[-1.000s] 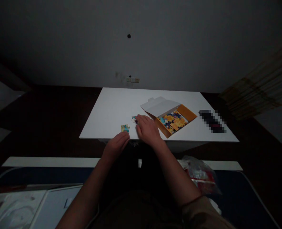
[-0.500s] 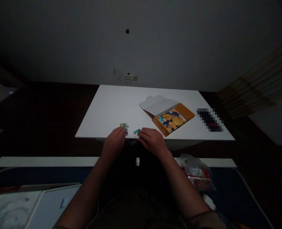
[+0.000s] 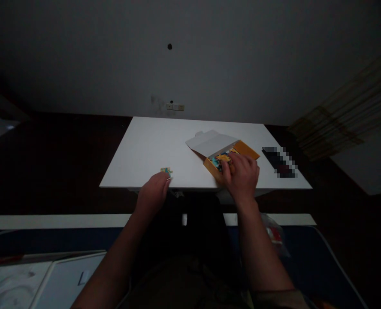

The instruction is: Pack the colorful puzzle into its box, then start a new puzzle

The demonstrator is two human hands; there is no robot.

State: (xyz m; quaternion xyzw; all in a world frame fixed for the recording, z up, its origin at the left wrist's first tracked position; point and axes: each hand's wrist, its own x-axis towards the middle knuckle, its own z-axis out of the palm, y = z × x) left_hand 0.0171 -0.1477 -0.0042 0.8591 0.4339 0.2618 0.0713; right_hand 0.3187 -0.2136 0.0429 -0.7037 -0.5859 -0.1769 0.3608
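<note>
My left hand [image 3: 153, 191] is at the table's front edge, its thumb and fingers closed on a small joined bit of jigsaw puzzle [image 3: 165, 170], coloured yellow and teal. A pale thin edge shows at the fingertips; the hand hides the rest. My right hand [image 3: 243, 172] reaches into an open orange cardboard box [image 3: 213, 171], thumb and fingers apart over loose jigsaw pieces [image 3: 223, 158]. Orange, teal and dark pieces show beside the fingers, while the hand covers the box's front right part. The grey-white lid [image 3: 211, 142] lies folded back to the left.
The white table [image 3: 139, 146] stands before a grey wall. A blurred-out dark object [image 3: 279, 162] lies at its right end. Beside me on the blue seat [image 3: 309, 249] is a clear plastic bag [image 3: 276, 236] with red contents. A white panel-like object [image 3: 70, 274] lies at lower left.
My right hand has left the front edge, where it held a small teal puzzle piece, and moved right into the box. My left hand stays about where it was. The view has shifted slightly.
</note>
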